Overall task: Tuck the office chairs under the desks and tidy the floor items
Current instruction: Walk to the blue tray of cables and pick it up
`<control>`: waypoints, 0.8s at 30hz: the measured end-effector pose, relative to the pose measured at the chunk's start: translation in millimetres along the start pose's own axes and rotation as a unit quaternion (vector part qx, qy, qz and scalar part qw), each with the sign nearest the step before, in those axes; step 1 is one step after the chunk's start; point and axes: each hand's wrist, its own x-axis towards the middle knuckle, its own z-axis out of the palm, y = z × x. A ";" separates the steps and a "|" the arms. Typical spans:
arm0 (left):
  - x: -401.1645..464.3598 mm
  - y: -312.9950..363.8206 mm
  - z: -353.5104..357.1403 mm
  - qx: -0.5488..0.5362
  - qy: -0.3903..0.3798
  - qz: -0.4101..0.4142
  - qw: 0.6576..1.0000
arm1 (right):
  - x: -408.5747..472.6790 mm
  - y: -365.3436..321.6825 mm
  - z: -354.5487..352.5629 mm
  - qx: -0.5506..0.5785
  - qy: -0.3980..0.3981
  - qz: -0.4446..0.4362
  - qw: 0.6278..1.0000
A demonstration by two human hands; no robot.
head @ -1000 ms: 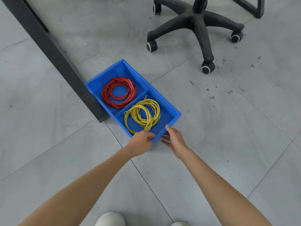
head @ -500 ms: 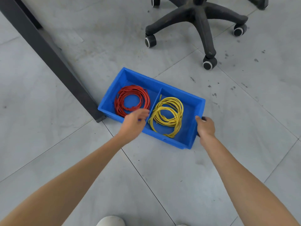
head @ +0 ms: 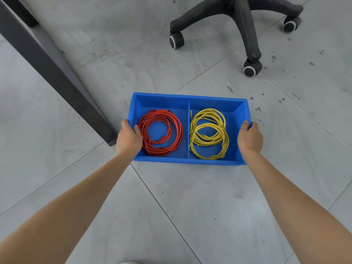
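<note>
A blue two-compartment bin point(head: 188, 99) sits square to me above the grey tiled floor. Its left compartment holds a red cable coil point(head: 162, 132); the right one holds a yellow cable coil point(head: 208, 134). My left hand point(head: 128, 139) grips the bin's left end wall, thumb inside by the red coil. My right hand point(head: 250, 138) grips the right end wall, fingers curled over its rim. I cannot tell whether the bin is lifted or resting on the floor. The black wheeled base of an office chair point(head: 245, 25) stands beyond the bin at the top.
A dark desk leg point(head: 53, 73) slants from the upper left down to its foot just left of my left hand. Chair casters point(head: 250, 68) stand about a bin's width beyond the bin's far right corner. Open tiled floor lies to the right and in front.
The bin has turned from its slant against the desk leg to lie square to me. Both hands slid from the near corner out to the two end walls and now grip them.
</note>
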 end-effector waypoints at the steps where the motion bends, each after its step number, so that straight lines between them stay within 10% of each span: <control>1: -0.6 -1.3 0.8 0.006 0.016 0.007 1.000 | 0.7 0.4 0.6 -0.008 0.001 0.000 1.000; 15: -39.8 -18.0 -7.1 -0.079 0.029 -0.038 0.996 | -31.0 17.3 -10.7 -0.042 0.006 0.000 0.999; 24: -146.0 33.4 -86.2 -0.041 0.001 -0.044 0.998 | -115.7 20.2 -146.5 -0.039 0.031 0.072 0.996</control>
